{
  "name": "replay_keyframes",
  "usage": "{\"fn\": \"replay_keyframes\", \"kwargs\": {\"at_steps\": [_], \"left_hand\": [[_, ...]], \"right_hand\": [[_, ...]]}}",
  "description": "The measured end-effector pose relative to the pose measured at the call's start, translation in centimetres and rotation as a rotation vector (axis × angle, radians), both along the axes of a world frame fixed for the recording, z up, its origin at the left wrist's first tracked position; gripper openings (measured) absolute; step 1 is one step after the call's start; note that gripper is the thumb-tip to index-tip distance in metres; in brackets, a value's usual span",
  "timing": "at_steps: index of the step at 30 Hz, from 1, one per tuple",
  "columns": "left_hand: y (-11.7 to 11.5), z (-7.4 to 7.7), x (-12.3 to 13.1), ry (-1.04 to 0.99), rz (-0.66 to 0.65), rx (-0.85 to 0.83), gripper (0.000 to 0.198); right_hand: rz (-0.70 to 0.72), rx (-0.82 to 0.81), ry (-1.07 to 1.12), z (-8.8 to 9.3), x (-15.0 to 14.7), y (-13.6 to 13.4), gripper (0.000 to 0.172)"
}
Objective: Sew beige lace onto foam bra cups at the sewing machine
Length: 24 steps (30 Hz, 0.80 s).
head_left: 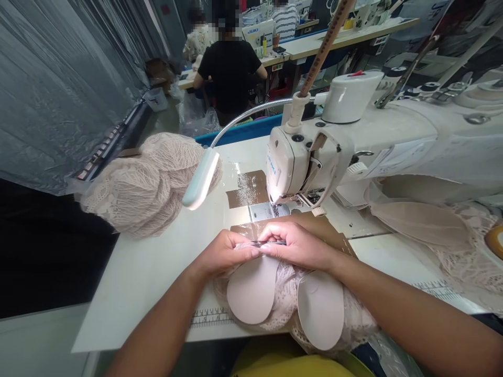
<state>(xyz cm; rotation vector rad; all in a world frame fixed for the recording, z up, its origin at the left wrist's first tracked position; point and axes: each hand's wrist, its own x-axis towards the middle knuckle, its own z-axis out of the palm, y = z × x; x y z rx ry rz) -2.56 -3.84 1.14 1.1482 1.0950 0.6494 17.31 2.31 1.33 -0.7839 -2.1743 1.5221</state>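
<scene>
A beige lace bra (285, 299) lies in front of me at the table's near edge, with one smooth pale cup (251, 294) below my hands and another cup (321, 317) farther right. My left hand (223, 255) is closed, pinching the bra's upper edge between thumb and fingers. Close against it, my right hand (301, 247) is closed around a slim dark metal tool (271, 242), its tip pointing left at the pinched edge. Whether this is a pair of snips or tweezers I cannot tell. The right thumb also presses on the fabric.
Just beyond my hands stands the sewing machine head (288, 162). A lamp (201, 178) on a bendy neck hangs left of it. Lace pieces (133, 183) are piled at the left; more lace and cups (424, 225) lie right. A co-worker (231, 73) sits ahead, back turned.
</scene>
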Motion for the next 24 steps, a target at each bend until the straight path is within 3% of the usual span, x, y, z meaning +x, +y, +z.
{"fn": "replay_keyframes", "kwargs": {"at_steps": [4,9,15,21,24], "left_hand": [[0.0,-0.2,-0.1,-0.009,0.012,-0.016,0.045],[0.1,-0.7,0.2,-0.036,0.019,-0.009,0.039],[0.1,-0.5,0.3,0.009,0.028,0.003,0.036],[-0.1,-0.3,-0.1,0.025,0.045,-0.016,0.035],[-0.1,-0.5,-0.2,0.016,0.052,-0.019,0.035]], "right_hand": [[0.015,0.034,-0.026,0.3,-0.3,-0.2,0.011],[-0.067,0.078,-0.028,-0.1,-1.1,-0.9,0.012],[-0.145,-0.074,0.029,-0.5,-0.8,-0.3,0.014],[-0.029,-0.232,0.033,-0.5,0.3,0.4,0.025],[0.009,-0.12,-0.005,-0.3,0.2,0.2,0.021]]}}
